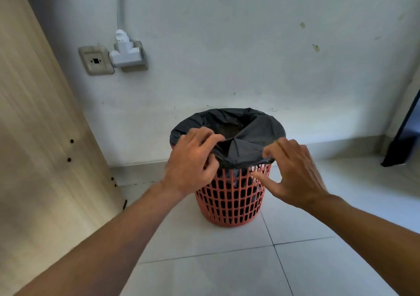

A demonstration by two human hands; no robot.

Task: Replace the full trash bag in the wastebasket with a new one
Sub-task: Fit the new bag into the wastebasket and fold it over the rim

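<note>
Pinching the crinkled black plastic trash bag (247, 134) at the near rim of the red lattice plastic wastebasket (229, 200), left hand (193, 161) and right hand (293, 170) apparently peel its folded edge free.

No text, label, brand, number or sign can be read anywhere in this view. The red wastebasket (229, 200) and the black trash bag (250, 134) carry no print that shows, the wall socket plate (96, 61) and the white adapter (123, 52) beside it have no legible marking, and the wooden panel (34, 113) at the left is plain.
</note>
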